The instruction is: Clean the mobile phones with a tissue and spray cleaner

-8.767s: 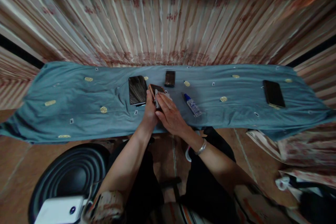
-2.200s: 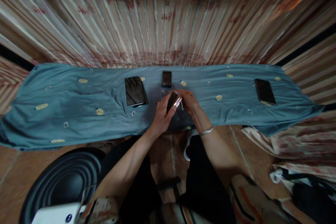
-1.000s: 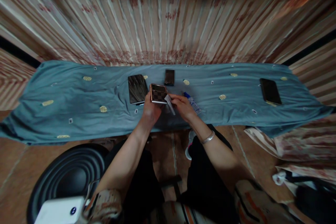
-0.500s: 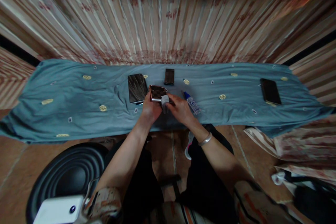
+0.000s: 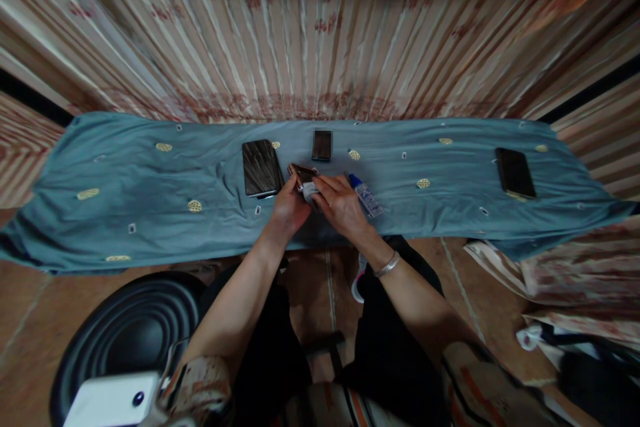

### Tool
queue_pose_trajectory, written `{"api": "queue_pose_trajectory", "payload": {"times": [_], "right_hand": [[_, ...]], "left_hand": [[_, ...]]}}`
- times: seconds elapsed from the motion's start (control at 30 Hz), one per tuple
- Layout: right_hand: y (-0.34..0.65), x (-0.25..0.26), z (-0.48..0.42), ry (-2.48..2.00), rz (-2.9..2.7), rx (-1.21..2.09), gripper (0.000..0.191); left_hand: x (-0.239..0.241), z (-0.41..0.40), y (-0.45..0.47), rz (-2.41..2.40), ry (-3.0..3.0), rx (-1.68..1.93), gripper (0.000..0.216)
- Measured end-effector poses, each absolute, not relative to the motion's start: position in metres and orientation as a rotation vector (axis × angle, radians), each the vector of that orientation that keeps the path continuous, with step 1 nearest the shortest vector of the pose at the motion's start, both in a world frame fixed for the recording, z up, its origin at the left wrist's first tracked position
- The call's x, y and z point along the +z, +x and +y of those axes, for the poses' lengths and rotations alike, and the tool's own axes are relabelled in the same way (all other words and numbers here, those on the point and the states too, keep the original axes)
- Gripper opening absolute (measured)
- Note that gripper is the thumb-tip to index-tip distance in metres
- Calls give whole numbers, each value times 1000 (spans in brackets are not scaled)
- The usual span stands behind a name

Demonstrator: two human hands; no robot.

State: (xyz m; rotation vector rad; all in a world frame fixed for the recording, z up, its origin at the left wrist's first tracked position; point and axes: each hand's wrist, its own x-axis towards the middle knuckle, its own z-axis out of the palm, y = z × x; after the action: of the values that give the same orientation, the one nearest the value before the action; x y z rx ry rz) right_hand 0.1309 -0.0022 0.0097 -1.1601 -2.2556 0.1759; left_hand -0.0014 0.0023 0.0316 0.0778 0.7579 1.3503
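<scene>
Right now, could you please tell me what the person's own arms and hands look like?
The left hand and right hand are ungloved. A silver-coloured bracelet circles the right wrist only. The beige left sleeve and right sleeve bear orange and dark markings and leave the forearms bare.

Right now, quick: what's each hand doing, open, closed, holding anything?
Left hand: closed, holding the copper-edged case.
Right hand: closed, holding the pale grey cloth against the case.
</scene>
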Motion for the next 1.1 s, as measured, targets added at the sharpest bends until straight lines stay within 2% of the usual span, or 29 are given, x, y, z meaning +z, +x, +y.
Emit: {"api": "queue_pose_trajectory", "payload": {"times": [0.13, 0.53, 0.73, 0.97, 1.1], "right_hand": [[129, 11, -2, -1121, -2224, 197, 34], [131, 15, -1, -1108, -2253, 202, 38], [137, 14, 2, -1161, -2294, 151, 40], [135, 14, 1, -1150, -2292, 146, 40], [131, 18, -1, -1113, -2278, 120, 39]], "left_hand": [[30, 2, 3, 737, 14, 1343, 31], [26, 3, 0, 719, 47, 1370, 23], [31, 0, -7, 821, 78, 1325, 38], [36, -1, 2, 832, 7, 1394, 30], [38, -1, 9, 757, -23, 1487, 35]]}}
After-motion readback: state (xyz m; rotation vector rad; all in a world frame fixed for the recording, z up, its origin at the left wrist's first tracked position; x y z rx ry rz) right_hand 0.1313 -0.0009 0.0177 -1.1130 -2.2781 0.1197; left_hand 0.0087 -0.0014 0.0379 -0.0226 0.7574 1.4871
